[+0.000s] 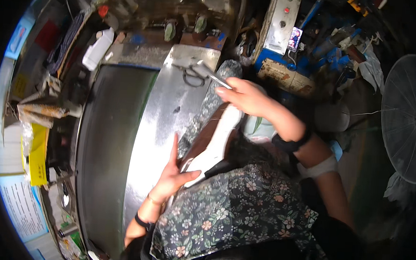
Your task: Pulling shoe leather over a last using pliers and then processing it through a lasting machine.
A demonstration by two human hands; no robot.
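A brown shoe [221, 132] with a pale bottom facing up lies slanted over my lap. My left hand [173, 177] grips its near end, thumb across the pale bottom and a finger stretched out along the side. Above the far end of the shoe, my right hand [244, 98] is closed round a slim silver tool [216, 77]. This tool points up and left and has a paler, wider end; its exact kind is unclear. Scissors with dark handles [192, 77] lie beside it on the metal bench top [156, 127].
Left of the bench top runs a dark conveyor belt [110, 158]. Speckled grey padding [201, 118] lines the bench edge by the shoe. A white bottle [98, 49] stands at the far left. On the right are a large fan [406, 117] and a cluttered shelf. Two shoes [170, 30] sit at the back.
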